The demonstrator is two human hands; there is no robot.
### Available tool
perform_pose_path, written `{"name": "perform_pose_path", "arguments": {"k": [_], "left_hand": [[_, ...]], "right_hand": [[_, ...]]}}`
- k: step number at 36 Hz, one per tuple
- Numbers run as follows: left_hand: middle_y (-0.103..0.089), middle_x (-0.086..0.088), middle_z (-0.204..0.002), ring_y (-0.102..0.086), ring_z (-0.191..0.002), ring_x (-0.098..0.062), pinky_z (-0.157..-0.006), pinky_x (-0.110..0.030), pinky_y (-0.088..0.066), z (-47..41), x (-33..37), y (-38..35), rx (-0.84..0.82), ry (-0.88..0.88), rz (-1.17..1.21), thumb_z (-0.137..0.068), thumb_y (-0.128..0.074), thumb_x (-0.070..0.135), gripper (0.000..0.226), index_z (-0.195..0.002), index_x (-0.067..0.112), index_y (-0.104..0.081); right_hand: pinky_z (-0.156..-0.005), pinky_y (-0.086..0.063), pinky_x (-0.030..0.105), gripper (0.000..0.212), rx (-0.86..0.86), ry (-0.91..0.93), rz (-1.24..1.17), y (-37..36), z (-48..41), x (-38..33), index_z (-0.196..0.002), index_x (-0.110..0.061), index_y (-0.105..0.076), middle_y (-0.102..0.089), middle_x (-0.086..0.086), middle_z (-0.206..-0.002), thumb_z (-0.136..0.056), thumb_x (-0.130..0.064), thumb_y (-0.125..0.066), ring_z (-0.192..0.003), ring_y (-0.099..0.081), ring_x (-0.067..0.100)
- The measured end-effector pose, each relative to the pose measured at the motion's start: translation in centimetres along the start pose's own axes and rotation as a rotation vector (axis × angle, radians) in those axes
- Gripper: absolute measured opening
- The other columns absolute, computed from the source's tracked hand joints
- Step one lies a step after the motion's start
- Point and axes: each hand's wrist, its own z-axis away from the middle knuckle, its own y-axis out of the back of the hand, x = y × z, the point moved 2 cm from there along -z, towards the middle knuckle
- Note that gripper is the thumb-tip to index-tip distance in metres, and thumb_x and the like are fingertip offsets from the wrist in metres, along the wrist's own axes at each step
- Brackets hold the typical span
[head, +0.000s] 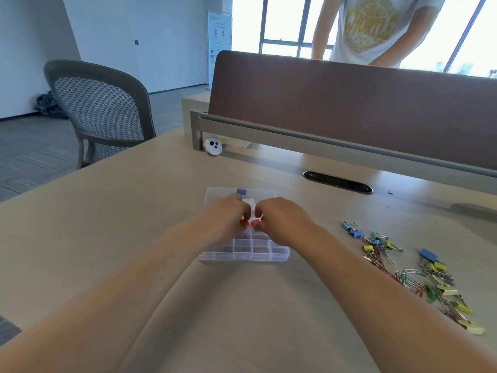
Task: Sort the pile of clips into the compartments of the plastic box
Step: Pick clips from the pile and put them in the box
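A clear plastic box (243,253) with several compartments lies open in the middle of the table, its lid folded back behind my hands. Both hands hover over its middle rows. My left hand (228,216) has curled fingers pinching a small orange clip (244,223). My right hand (279,220) pinches a small pink clip (254,224) right beside it. The pile of clips (419,275), binder clips and paper clips in blue, yellow, green and red, lies spread on the table to the right of the box.
A brown desk divider (349,103) on a grey rail runs across the back. A cable slot (337,182) sits in the table behind the box. A round white gadget (213,146) lies at the rail's left end. A mesh chair (102,109) stands left; a person stands behind the divider.
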Motion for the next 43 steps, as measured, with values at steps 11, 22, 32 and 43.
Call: {"name": "perform_pose_path", "arguments": {"k": [11,22,32,43], "left_hand": [[-0.051,0.0,-0.116,-0.055,-0.097,-0.018,-0.079,-0.023,-0.039,0.4,-0.2,0.1,0.025,-0.022,-0.013,-0.092,-0.062,0.033,0.027,-0.115,0.021,-0.065],[-0.053,0.0,-0.123,-0.058,-0.103,-0.021,-0.082,-0.027,-0.043,0.2,0.6,0.2,0.062,-0.076,-0.048,-0.093,-0.059,0.035,0.037,-0.127,0.02,-0.059],[-0.059,0.001,-0.113,-0.06,-0.097,-0.017,-0.082,-0.022,-0.043,-0.2,1.7,-0.5,0.064,-0.096,-0.048,-0.096,-0.053,0.032,0.029,-0.119,0.019,-0.067],[-0.055,0.0,-0.097,-0.056,-0.081,-0.016,-0.07,-0.024,-0.039,-0.1,1.7,-0.8,0.02,-0.108,-0.068,-0.097,-0.049,0.028,0.026,-0.104,0.019,-0.073]], "right_hand": [[-0.081,-0.051,0.029,0.028,0.009,0.012,-0.045,-0.1,0.2,0.3,-0.116,-0.018,-0.062,-0.067,0.003,-0.105,-0.09,-0.029,-0.068,-0.087,-0.062,0.018],[-0.078,-0.045,0.023,0.028,0.084,-0.054,-0.142,0.0,0.3,2.2,-0.119,-0.018,-0.063,-0.059,0.003,-0.112,-0.092,-0.014,-0.062,-0.089,-0.058,0.017],[-0.079,-0.055,0.03,0.023,0.1,-0.086,-0.095,-0.5,0.6,2.5,-0.11,-0.02,-0.064,-0.065,0.0,-0.097,-0.091,-0.033,-0.066,-0.081,-0.06,0.016],[-0.087,-0.053,0.034,0.037,0.081,-0.082,-0.178,-0.7,1.1,3.0,-0.119,-0.021,-0.061,-0.059,0.001,-0.111,-0.09,-0.041,-0.065,-0.097,-0.06,0.019]]}}
